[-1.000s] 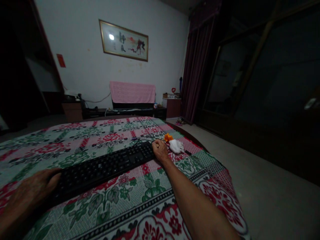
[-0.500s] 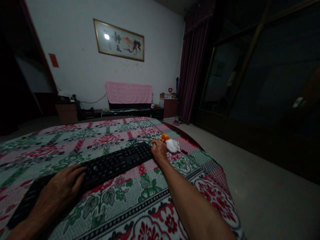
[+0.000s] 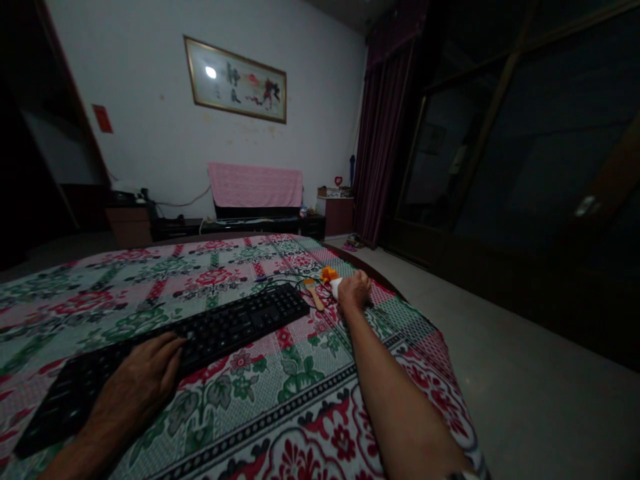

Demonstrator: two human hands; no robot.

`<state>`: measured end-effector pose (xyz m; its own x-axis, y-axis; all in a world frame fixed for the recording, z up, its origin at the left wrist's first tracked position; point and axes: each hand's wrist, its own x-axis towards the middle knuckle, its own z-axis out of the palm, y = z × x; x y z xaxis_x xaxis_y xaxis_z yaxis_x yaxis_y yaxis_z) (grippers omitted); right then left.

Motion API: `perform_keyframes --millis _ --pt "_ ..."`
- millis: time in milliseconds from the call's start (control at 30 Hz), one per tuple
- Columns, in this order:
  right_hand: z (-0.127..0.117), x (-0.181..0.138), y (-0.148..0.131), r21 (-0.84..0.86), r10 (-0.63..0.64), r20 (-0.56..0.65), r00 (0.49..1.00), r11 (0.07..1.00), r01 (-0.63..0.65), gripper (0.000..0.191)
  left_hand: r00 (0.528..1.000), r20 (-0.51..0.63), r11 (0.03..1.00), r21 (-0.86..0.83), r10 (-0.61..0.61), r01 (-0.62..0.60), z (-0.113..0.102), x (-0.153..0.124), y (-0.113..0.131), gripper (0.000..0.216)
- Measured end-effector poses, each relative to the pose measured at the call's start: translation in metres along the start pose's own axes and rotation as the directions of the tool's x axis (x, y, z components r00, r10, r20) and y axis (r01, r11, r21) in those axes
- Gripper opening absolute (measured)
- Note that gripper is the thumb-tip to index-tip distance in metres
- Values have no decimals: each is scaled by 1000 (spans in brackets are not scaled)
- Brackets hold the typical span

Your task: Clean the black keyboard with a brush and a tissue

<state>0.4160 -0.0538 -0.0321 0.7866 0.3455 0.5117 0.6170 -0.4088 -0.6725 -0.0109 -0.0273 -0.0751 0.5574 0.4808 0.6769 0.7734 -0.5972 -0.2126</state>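
"Surface?"
"Floral tablecloth [image 3: 295, 383]; keyboard [image 3: 250, 317] lower left to centre, left hand [image 3: 145, 370] loosely extended on it."
"Right hand [image 3: 356, 290]?"
"Right of centre, over white cloth [image 3: 336, 287]; can't tell its grip."
"Room?"
"Framed painting [image 3: 235, 80] upper left, pink towel [image 3: 256, 185] below."

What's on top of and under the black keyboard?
Over the long black keyboard: the left hand, hiding some keys. Under it: the red, green and white floral cloth, visible around the edges; whatever is directly beneath is covered and can't be seen.
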Motion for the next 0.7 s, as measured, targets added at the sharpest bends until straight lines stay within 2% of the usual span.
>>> perform_keyframes --millis 100,167,300,433,533,633,700 --pt "-1 11 12 -36 137 65 988 990 -135 35 1000 -6 1000 -17 3 -3 -2 1 2 35" --pt "1 17 17 -46 191 138 972 981 -186 26 1000 -8 1000 -29 -4 4 -4 1 3 37" --pt "2 21 15 7 184 211 960 982 -189 13 1000 -14 999 -43 3 -4 -5 2 3 39" --pt "-10 24 -7 182 25 133 991 982 -49 28 999 -34 999 -40 3 -5 -5 3 2 35" --pt "-14 18 -38 354 -142 112 984 931 94 31 998 -57 999 -44 -5 2 -6 5 4 31" --pt "-5 -12 -73 506 -270 189 944 851 142 29 998 -63 996 -90 -18 12 -12 9 11 29" --pt "4 -46 -93 602 -372 290 882 787 134 27 996 -76 988 -146 -56 45 -18 12 19 27"
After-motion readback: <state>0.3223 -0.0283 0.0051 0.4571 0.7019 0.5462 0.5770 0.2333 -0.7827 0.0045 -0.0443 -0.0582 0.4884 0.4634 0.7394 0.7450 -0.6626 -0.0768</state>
